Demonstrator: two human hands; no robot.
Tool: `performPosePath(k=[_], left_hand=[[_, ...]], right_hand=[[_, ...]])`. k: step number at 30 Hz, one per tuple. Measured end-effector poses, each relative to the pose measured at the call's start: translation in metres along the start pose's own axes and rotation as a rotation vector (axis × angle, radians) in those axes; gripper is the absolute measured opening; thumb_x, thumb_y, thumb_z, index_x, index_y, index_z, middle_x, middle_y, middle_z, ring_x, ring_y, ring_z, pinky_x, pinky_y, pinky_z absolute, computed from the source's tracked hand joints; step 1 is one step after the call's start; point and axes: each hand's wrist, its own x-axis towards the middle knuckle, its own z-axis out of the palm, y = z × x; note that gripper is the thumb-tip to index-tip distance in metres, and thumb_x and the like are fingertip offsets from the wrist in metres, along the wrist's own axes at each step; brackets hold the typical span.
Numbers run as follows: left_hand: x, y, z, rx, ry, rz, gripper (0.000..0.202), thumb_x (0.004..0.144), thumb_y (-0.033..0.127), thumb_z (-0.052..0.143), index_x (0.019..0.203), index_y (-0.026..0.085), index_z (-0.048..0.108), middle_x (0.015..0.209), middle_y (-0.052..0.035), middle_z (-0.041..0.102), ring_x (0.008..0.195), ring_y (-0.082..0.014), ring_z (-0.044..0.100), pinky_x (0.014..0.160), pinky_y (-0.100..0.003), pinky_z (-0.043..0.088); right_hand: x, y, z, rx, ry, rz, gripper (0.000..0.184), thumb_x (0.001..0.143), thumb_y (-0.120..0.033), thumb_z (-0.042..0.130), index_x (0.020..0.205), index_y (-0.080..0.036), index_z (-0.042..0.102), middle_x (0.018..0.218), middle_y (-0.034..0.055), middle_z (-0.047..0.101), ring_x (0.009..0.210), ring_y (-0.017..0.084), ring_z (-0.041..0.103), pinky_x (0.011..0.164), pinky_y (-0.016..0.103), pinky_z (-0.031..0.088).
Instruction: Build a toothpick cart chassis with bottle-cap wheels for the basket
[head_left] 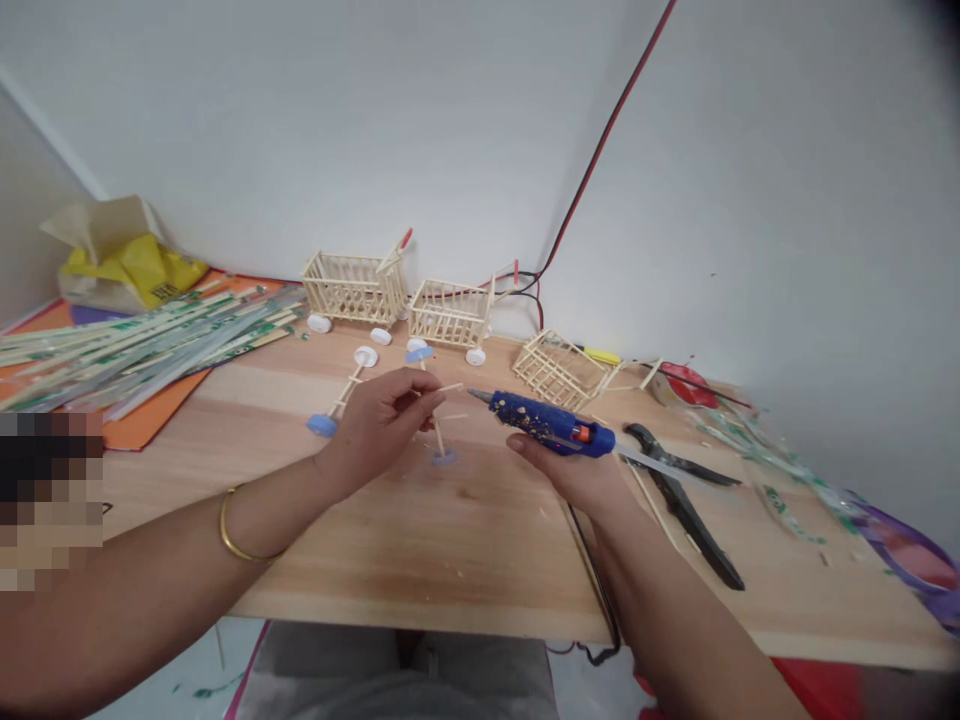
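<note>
My left hand [379,420] pinches a thin wooden stick [447,388] that points right, above the wooden table [420,540]. My right hand [574,468] grips a blue hot glue gun [551,422], its metal nozzle aimed left at the stick's tip, a short gap away. Below the stick stands an axle stick with blue bottle-cap wheels [442,455], one cap flat on the table. A second axle piece [341,395] with a blue cap and a white cap lies to the left of my left hand.
Two finished stick carts [352,288] [450,313] on white cap wheels stand at the back by the wall. A wheel-less stick basket [556,368] lies tipped. Black pliers [686,500] lie at right, a pile of wrapped sticks [142,345] at left. Red and black wires [600,150] run up the wall.
</note>
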Motion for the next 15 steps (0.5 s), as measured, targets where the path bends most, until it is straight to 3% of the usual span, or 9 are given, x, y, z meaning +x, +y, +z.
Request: performPosePath(k=[7, 15], left_hand=[[-0.0022, -0.0012, -0.0018, 0.136, -0.014, 0.152, 0.011, 0.086, 0.027, 0.059, 0.087, 0.017, 0.064, 0.068, 0.0002, 0.065, 0.058, -0.01, 0.063, 0.058, -0.019, 0.05], [-0.0028, -0.0003, -0.0032, 0.193, -0.008, 0.211, 0.012, 0.087, 0.027, 0.057, 0.087, 0.017, 0.064, 0.072, -0.0012, 0.065, 0.063, -0.0115, 0.062, 0.062, -0.021, 0.049]], right_hand=[[0.0002, 0.0008, 0.0004, -0.024, 0.0, -0.015, 0.021, 0.071, -0.041, 0.072, 0.076, -0.021, 0.069, 0.071, 0.001, 0.069, 0.064, 0.017, 0.064, 0.06, 0.028, 0.052], [0.0009, -0.0031, -0.0019, 0.024, -0.036, -0.023, 0.023, 0.071, -0.041, 0.072, 0.084, -0.022, 0.072, 0.081, 0.0025, 0.073, 0.072, 0.019, 0.068, 0.067, 0.03, 0.056]])
